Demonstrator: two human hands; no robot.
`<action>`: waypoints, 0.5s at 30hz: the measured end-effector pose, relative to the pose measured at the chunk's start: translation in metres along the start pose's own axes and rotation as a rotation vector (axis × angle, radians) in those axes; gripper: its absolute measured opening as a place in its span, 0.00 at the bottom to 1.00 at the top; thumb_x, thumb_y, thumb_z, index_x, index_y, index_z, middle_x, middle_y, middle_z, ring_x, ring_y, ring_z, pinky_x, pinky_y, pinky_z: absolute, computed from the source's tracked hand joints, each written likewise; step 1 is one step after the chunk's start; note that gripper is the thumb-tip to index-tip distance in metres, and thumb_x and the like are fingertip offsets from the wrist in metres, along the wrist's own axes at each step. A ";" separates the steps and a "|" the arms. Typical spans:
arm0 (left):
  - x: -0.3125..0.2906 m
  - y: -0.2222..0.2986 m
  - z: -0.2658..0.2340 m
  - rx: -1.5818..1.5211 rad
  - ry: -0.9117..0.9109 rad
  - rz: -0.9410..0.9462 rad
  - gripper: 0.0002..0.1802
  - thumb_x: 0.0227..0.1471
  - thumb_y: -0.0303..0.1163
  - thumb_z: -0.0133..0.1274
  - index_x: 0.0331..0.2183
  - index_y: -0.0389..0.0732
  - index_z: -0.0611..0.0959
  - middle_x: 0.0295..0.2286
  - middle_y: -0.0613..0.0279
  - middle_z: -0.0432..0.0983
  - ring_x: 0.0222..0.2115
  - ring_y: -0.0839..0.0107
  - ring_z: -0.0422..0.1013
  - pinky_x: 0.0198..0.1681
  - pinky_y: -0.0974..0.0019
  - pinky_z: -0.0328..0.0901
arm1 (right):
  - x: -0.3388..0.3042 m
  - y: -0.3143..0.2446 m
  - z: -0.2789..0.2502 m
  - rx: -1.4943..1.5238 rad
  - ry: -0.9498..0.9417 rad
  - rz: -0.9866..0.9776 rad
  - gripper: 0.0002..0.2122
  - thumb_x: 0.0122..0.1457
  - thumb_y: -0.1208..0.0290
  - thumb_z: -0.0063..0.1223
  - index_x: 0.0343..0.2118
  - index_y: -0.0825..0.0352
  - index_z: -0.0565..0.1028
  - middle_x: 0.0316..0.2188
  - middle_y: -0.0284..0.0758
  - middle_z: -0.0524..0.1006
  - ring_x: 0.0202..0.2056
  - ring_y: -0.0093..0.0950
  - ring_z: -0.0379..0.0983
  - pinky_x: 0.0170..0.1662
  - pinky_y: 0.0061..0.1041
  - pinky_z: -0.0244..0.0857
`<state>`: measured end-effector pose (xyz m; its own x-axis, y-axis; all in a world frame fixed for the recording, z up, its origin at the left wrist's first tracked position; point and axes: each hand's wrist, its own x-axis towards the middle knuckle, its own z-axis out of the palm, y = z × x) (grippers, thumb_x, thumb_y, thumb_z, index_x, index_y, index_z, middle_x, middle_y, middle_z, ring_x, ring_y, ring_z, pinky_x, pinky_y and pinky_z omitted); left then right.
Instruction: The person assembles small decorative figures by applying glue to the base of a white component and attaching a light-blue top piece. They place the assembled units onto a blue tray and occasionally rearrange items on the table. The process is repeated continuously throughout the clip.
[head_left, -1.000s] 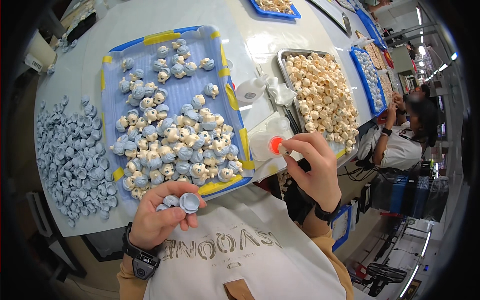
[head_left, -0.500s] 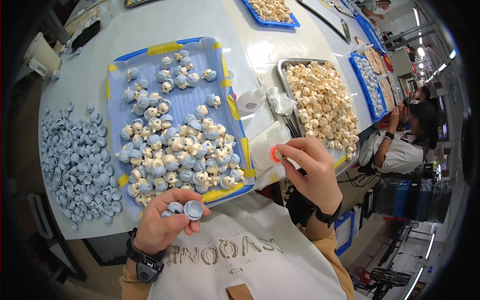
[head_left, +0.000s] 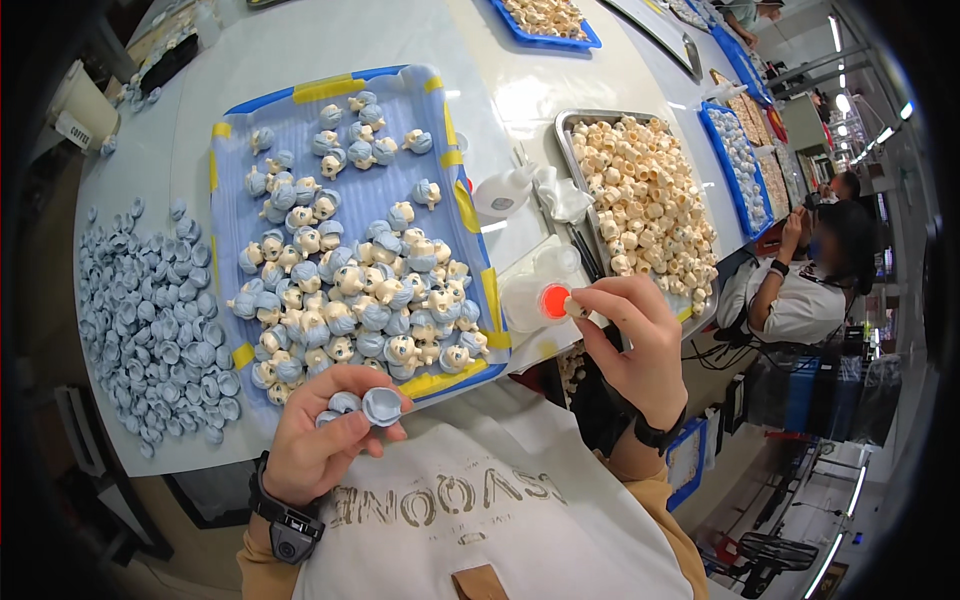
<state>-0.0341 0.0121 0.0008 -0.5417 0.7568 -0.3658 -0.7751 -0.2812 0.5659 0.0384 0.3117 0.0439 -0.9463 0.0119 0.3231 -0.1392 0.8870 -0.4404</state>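
My left hand is closed around several blue hair-shell pieces; one hollow cup-shaped hair shell faces up at the fingertips. Between thumb and forefinger, my right hand pinches a small cream doll head. That head is just right of the red round mouth of a white translucent bottle, which lies tilted toward me. In front of my left hand is a blue tray lined with blue sheeting and edged with yellow tape. Many doll heads with blue hair lie in it.
A heap of loose blue hair shells covers the table's left side. At the right stands a metal tray of cream head pieces, beside a white bottle, crumpled tissue and dark-handled tools. Another person sits farther right.
My right hand has drawn the doll head slightly right, away from the bottle's red mouth, which now shows more fully. My left hand has shifted slightly up and left with the hair shells.
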 end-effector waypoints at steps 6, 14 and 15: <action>0.002 -0.001 0.006 -0.027 0.013 -0.019 0.19 0.51 0.26 0.48 0.45 0.31 0.69 0.39 0.49 0.72 0.36 0.67 0.73 0.41 0.70 0.69 | -0.002 0.001 0.003 0.021 -0.008 -0.007 0.15 0.40 0.85 0.58 0.34 0.66 0.75 0.29 0.36 0.73 0.29 0.33 0.68 0.31 0.27 0.63; 0.013 0.007 0.021 0.064 -0.059 -0.062 0.19 0.50 0.25 0.50 0.45 0.32 0.69 0.36 0.54 0.73 0.35 0.70 0.73 0.40 0.69 0.68 | 0.004 -0.047 0.013 0.519 0.113 -0.163 0.18 0.34 0.86 0.60 0.34 0.69 0.76 0.32 0.38 0.75 0.30 0.31 0.72 0.31 0.24 0.64; 0.014 0.008 0.024 0.083 -0.073 -0.066 0.19 0.50 0.25 0.50 0.45 0.32 0.69 0.36 0.55 0.73 0.34 0.70 0.73 0.39 0.70 0.68 | 0.007 -0.054 0.018 0.606 0.068 -0.238 0.19 0.34 0.85 0.61 0.35 0.69 0.76 0.33 0.38 0.75 0.30 0.30 0.72 0.31 0.24 0.64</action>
<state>-0.0402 0.0340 0.0180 -0.4627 0.8140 -0.3511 -0.7772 -0.1820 0.6024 0.0336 0.2558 0.0547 -0.8515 -0.1058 0.5136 -0.5014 0.4514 -0.7381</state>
